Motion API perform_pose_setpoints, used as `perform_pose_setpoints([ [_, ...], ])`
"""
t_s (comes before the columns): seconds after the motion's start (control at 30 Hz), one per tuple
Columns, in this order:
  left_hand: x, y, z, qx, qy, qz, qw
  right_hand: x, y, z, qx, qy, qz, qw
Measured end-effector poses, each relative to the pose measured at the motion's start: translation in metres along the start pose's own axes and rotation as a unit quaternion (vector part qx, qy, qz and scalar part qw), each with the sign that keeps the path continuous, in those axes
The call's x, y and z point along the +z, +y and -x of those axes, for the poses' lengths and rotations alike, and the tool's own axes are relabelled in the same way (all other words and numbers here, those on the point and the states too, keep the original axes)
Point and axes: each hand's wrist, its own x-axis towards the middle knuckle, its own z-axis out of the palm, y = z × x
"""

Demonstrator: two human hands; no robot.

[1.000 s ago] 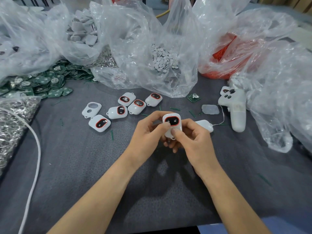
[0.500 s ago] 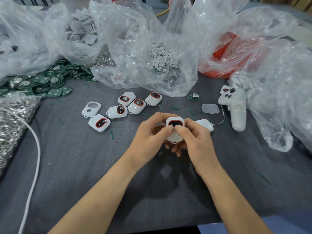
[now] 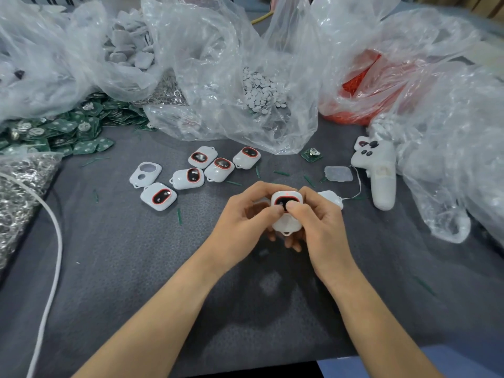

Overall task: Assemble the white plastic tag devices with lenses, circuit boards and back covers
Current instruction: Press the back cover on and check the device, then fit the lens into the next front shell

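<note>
So, hands first: how do they sit? (A)

Both forearms come in from the near edge and meet mid-counter. Left hand (image 3: 242, 216) and right hand (image 3: 321, 227) cup one white tag device (image 3: 286, 226) between them. The fingers are curled under and round its sides, clenched on it. Both thumbs press side by side on its red-rimmed lens (image 3: 283, 201). (B)

Attitude of the tag? (A)

Face up, tilted toward the wearer, loop end nearest. A small red dot shows near its far edge. Cannot tell whether it clears the counter (image 3: 131, 282) or rests on it. (B)

Room around the hands? (A)

Bare grey surface between the forearms and down to the near edge. There is a bare stretch to the left as far as the white cable (image 3: 56, 241). Far-left sit five finished tags (image 3: 188, 178) and one empty shell (image 3: 146, 173), apart from the hands. A white piece (image 3: 331, 199) on a thin wire lies just beside the right hand, and a white controller (image 3: 380, 173) lies further right. (B)

Edges? (A)

Clear plastic bags (image 3: 223, 77) crowd the far side and right flank. Green circuit boards (image 3: 60, 132) are heaped far-left, with one loose board (image 3: 311, 154) near the bags (B)
</note>
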Motion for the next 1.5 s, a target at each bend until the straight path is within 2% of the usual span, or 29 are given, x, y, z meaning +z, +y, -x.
perform_pose_setpoints([
  [0.23,0.002,-0.001,-0.002,-0.001,0.024,0.018,1.0,0.001,0.004,0.0,-0.01,-0.012,0.004,1.0],
  [0.5,-0.001,-0.005,-0.003,-0.008,0.055,-0.047,0.997,-0.001,0.007,0.0,-0.011,-0.029,0.054,0.998],
  [0.8,0.001,-0.003,-0.005,-0.014,0.058,-0.041,0.997,-0.001,0.008,-0.002,-0.001,-0.024,0.031,0.999],
  [0.87,0.002,-0.003,-0.005,0.0,0.071,-0.041,0.997,0.0,0.009,-0.001,-0.01,-0.009,0.037,0.999],
  [0.93,-0.005,0.001,-0.005,0.014,0.12,-0.055,0.991,0.001,0.011,0.001,-0.068,0.046,0.101,0.991],
  [1.0,-0.023,0.002,-0.007,0.018,0.172,-0.167,0.971,0.0,0.012,0.003,-0.147,0.12,0.209,0.959],
  [1.03,-0.034,0.001,-0.008,0.007,0.18,-0.277,0.944,-0.001,0.013,0.002,-0.17,0.149,0.258,0.939],
  [1.1,-0.054,0.0,-0.008,-0.025,0.181,-0.512,0.839,-0.001,0.012,-0.004,-0.17,0.168,0.315,0.919],
  [1.13,-0.061,0.001,-0.008,-0.023,0.187,-0.574,0.797,0.0,0.012,-0.009,-0.158,0.16,0.327,0.918],
  [1.17,-0.066,0.004,-0.007,-0.009,0.196,-0.598,0.777,0.002,0.01,-0.014,-0.147,0.143,0.333,0.92],
  [1.2,-0.071,0.007,-0.007,0.011,0.211,-0.597,0.774,0.003,0.006,-0.021,-0.145,0.124,0.339,0.921],
  [1.3,-0.09,0.023,-0.012,0.026,0.242,-0.574,0.782,0.0,-0.012,-0.052,-0.158,0.098,0.349,0.918],
  [1.37,-0.097,0.032,-0.014,0.017,0.237,-0.556,0.796,-0.018,-0.027,-0.094,-0.164,0.155,0.34,0.913],
  [1.43,-0.092,0.037,-0.015,0.038,0.204,-0.528,0.824,-0.048,-0.042,-0.154,-0.125,0.221,0.36,0.897],
  [1.5,-0.073,0.037,-0.02,0.07,0.154,-0.507,0.845,-0.081,-0.05,-0.211,-0.046,0.238,0.407,0.881],
])
